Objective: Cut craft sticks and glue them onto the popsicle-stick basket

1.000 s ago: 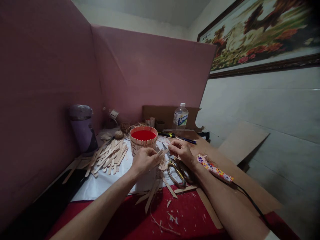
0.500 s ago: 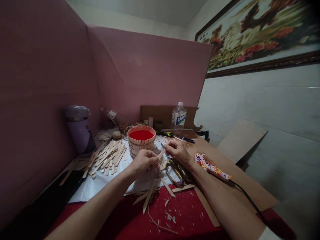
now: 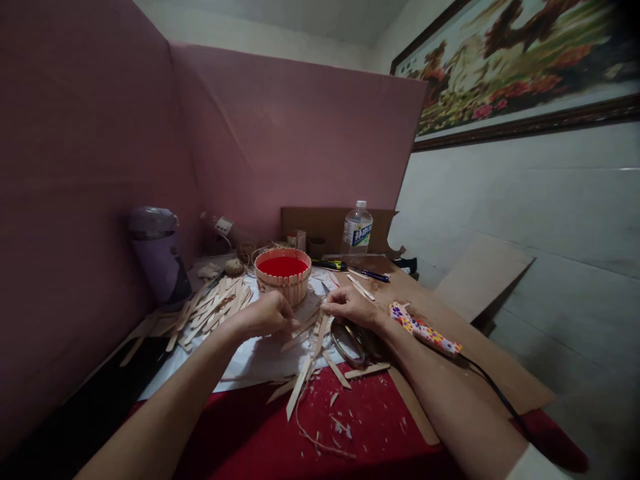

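My left hand (image 3: 270, 315) is in front of the round basket (image 3: 283, 275), which has stick sides and a red inside. Its fingers curl down by some wooden pieces, and what they hold, if anything, is hidden. My right hand (image 3: 347, 307) pinches the upper end of a wooden stick (image 3: 320, 333) that points down toward me. Gold-handled scissors (image 3: 349, 347) lie just below my right wrist. Left of the basket is a pile of wooden sticks (image 3: 213, 313) on white sheeting.
A purple bottle (image 3: 159, 260) stands at the left and a clear plastic bottle (image 3: 357, 230) at the back. A flowered glue gun (image 3: 425, 331) with a cord lies at the right. Cutter (image 3: 330, 265) and pen (image 3: 375, 275) lie behind my right hand. Shavings dot the red cloth (image 3: 360, 427).
My hands have moved apart, the left one shifting left and down. The wooden stick between them now hangs from my right hand only.
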`<state>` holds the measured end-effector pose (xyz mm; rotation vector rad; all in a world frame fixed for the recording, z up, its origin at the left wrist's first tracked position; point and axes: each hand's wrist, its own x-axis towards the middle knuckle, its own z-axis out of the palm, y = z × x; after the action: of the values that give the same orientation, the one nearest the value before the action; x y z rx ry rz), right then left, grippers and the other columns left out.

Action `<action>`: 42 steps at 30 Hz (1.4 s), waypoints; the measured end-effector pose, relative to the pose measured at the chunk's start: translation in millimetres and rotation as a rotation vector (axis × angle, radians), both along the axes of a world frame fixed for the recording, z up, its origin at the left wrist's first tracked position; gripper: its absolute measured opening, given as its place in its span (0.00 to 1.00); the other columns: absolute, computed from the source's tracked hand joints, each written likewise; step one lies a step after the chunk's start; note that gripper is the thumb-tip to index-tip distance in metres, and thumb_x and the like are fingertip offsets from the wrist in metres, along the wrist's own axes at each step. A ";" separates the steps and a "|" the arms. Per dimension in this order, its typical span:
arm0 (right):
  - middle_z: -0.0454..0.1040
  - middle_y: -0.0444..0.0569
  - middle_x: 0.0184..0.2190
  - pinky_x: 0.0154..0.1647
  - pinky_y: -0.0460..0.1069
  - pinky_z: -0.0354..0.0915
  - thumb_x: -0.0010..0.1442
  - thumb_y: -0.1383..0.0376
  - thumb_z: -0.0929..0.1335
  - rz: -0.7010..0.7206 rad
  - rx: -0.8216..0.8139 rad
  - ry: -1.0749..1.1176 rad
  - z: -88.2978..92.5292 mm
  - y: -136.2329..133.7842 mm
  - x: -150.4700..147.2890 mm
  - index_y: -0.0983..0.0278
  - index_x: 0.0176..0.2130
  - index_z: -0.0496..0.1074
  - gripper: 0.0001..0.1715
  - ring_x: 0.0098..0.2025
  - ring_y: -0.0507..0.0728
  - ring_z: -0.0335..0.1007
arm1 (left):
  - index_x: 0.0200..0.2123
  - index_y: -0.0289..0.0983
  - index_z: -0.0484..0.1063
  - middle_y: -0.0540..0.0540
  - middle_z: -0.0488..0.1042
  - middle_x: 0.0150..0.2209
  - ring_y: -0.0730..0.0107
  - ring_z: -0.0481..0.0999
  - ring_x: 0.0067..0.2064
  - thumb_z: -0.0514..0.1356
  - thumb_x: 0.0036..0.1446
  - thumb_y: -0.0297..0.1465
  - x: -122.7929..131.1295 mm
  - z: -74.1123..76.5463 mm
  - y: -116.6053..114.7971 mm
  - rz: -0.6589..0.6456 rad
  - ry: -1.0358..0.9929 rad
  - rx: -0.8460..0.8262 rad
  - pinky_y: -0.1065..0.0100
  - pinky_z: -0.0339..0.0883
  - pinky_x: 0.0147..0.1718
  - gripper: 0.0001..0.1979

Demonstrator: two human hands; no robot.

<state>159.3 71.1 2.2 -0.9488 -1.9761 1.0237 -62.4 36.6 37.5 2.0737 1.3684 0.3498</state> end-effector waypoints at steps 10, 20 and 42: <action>0.60 0.39 0.11 0.17 0.44 0.45 0.50 0.59 0.68 -0.257 0.226 -0.024 -10.9 16.3 5.0 0.64 0.16 0.70 0.16 0.17 0.47 0.51 | 0.21 0.36 0.72 0.44 0.74 0.26 0.65 0.71 0.29 0.56 0.40 0.27 17.2 -12.0 -6.8 0.120 0.334 0.264 0.70 0.52 0.23 0.05; 0.73 0.49 0.35 0.30 0.46 0.58 0.50 0.63 0.69 -0.110 0.408 0.045 0.6 0.9 -3.4 0.60 0.33 0.78 0.08 0.38 0.56 0.65 | 0.24 0.35 0.69 0.49 0.70 0.24 0.72 0.66 0.27 0.52 0.45 0.26 15.6 -9.9 -1.5 0.005 -0.002 0.379 0.73 0.54 0.23 0.06; 0.57 0.38 0.13 0.17 0.43 0.47 0.50 0.56 0.69 -0.183 0.017 0.445 10.5 -1.6 3.7 0.66 0.21 0.69 0.16 0.16 0.45 0.49 | 0.26 0.35 0.68 0.53 0.70 0.17 0.78 0.63 0.14 0.57 0.44 0.29 28.3 4.1 -6.2 0.392 -0.916 0.376 0.76 0.55 0.12 0.04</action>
<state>163.0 69.5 12.7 -0.7936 -1.5017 1.0096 -34.1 30.4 41.5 1.5123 1.1356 1.5915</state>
